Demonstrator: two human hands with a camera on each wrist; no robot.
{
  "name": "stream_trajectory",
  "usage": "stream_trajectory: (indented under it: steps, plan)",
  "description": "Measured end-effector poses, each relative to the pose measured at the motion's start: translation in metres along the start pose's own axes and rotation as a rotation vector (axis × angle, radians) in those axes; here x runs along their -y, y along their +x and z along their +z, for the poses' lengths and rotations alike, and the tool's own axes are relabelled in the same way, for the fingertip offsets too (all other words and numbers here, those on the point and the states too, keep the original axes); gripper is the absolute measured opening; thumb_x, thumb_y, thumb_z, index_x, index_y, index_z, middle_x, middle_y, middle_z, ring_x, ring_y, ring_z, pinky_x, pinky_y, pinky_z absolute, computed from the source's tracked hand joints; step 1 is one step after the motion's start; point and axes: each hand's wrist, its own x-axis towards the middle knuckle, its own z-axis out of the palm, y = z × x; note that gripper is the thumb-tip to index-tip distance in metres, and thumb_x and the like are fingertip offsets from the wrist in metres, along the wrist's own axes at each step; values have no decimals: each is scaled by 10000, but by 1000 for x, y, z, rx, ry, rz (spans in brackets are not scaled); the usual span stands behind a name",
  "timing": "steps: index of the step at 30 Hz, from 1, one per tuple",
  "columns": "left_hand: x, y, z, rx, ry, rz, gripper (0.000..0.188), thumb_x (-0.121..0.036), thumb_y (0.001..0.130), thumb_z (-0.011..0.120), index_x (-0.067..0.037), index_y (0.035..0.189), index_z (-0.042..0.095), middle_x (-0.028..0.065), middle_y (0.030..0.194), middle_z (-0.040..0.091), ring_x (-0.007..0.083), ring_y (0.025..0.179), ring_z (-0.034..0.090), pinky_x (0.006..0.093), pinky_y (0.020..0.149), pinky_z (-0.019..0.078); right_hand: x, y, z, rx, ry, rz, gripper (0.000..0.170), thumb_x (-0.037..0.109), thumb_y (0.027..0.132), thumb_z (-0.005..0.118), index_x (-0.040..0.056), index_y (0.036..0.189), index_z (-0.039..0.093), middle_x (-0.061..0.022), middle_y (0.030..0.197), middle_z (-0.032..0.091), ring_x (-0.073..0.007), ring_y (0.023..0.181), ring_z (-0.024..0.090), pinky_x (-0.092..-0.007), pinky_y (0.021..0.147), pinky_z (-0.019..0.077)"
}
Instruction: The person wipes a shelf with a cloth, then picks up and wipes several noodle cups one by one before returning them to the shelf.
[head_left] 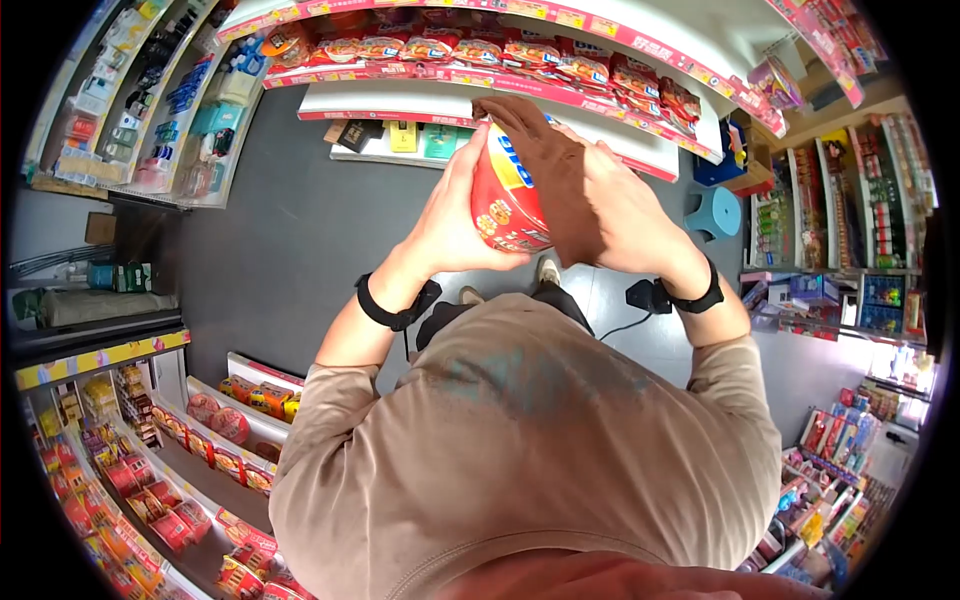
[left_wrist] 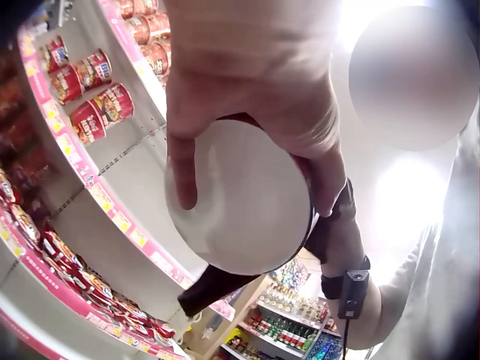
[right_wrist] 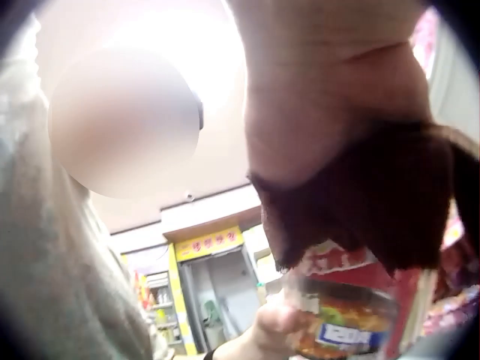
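Observation:
A red tub (head_left: 505,205) with a blue and yellow label is held up before the chest in the head view. My left hand (head_left: 450,222) grips it from the left; in the left wrist view its fingers curl around the tub's round white end (left_wrist: 240,199). A brown cloth (head_left: 562,175) lies over the tub's right side, with my right hand (head_left: 632,212) pressing it there. In the right wrist view the cloth (right_wrist: 360,195) covers the fingers of my right hand (right_wrist: 330,97), so their exact curl is hidden. The tub's printed side (right_wrist: 345,330) shows below.
Ahead is a curved shelf (head_left: 420,118) with red packets (head_left: 480,50) above it. Shelves of red tubs (head_left: 230,425) stand at the lower left. A blue stool (head_left: 714,213) is on the grey floor (head_left: 290,230) at the right, near more stocked shelves.

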Motion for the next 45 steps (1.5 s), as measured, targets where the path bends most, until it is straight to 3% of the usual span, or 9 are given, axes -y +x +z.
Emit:
stream_trajectory:
  steps: [9, 16, 20, 30, 36, 40, 41, 44, 45]
  plan:
    - [-2, 15, 30, 34, 232, -16, 1389, -358, 461, 970, -19, 1542, 166, 258, 1473, 374, 426, 1341, 441, 487, 1117, 393, -87, 21, 69, -19, 67, 137, 675, 229, 809, 684, 53, 1423, 465, -263, 1434, 409, -403, 1288, 460, -614, 1007, 395]
    - [3, 38, 43, 96, 139, -4, 1296, -345, 465, 947, -3, 1503, 250, 253, 1449, 397, 415, 1340, 444, 472, 1104, 414, -56, 16, 26, 38, -21, -2, 813, 261, 788, 687, 123, 1521, 365, -207, 1580, 256, -383, 1489, 219, -672, 1140, 221]
    - [6, 37, 57, 13, 95, 14, 1324, -377, 460, 968, -28, 1517, 250, 240, 1456, 410, 415, 1323, 473, 480, 1099, 410, -111, 52, 30, -94, 7, -110, 396, 180, 832, 597, 112, 1222, 581, -147, 1135, 654, -367, 1048, 623, -441, 869, 508]
    - [40, 62, 62, -188, 204, -30, 1331, -314, 462, 960, -55, 1529, 209, 249, 1415, 443, 422, 1256, 532, 487, 1047, 475, -135, 23, 15, 92, 846, 947, 383, 161, 852, 538, 23, 1199, 624, -222, 1114, 653, -376, 1077, 637, -452, 893, 502]
    - [45, 82, 84, -181, -313, -202, 1358, -230, 528, 975, -18, 1557, 114, 185, 1404, 457, 269, 1305, 497, 425, 1067, 458, -138, -2, 21, -286, 589, 438, 461, 216, 890, 633, 18, 1302, 570, -235, 1431, 460, -350, 1368, 425, -419, 1087, 395]
    - [46, 79, 107, -142, -961, -283, 1174, -301, 632, 916, -36, 1520, 194, 142, 1431, 448, 253, 1283, 519, 415, 1098, 431, -155, 3, 35, -584, 1470, 464, 341, 144, 979, 525, -23, 1272, 572, -166, 1411, 486, -281, 1316, 486, -377, 1103, 404]
    - [38, 81, 115, -155, -967, -286, 1100, -346, 646, 888, -39, 1490, 253, 123, 1420, 474, 250, 1274, 530, 418, 1099, 424, -168, 22, 25, -646, 1144, 37, 296, 165, 1037, 427, -20, 1186, 603, -137, 1318, 560, -257, 1260, 539, -351, 1081, 428]
    - [45, 88, 116, -158, -1010, -320, 1066, -328, 642, 882, -32, 1479, 291, 116, 1394, 509, 246, 1274, 536, 417, 1097, 420, -178, 29, 40, -550, 1764, 177, 325, 224, 1058, 415, -21, 1121, 618, -138, 1272, 596, -229, 1243, 561, -349, 1096, 444]
    - [43, 88, 115, -154, -973, -318, 1040, -317, 641, 873, -25, 1469, 316, 110, 1374, 533, 245, 1273, 539, 414, 1093, 424, -190, 34, 40, -526, 1516, 145, 380, 320, 1060, 454, 8, 1231, 588, -128, 1309, 591, -209, 1243, 574, -348, 1081, 468]
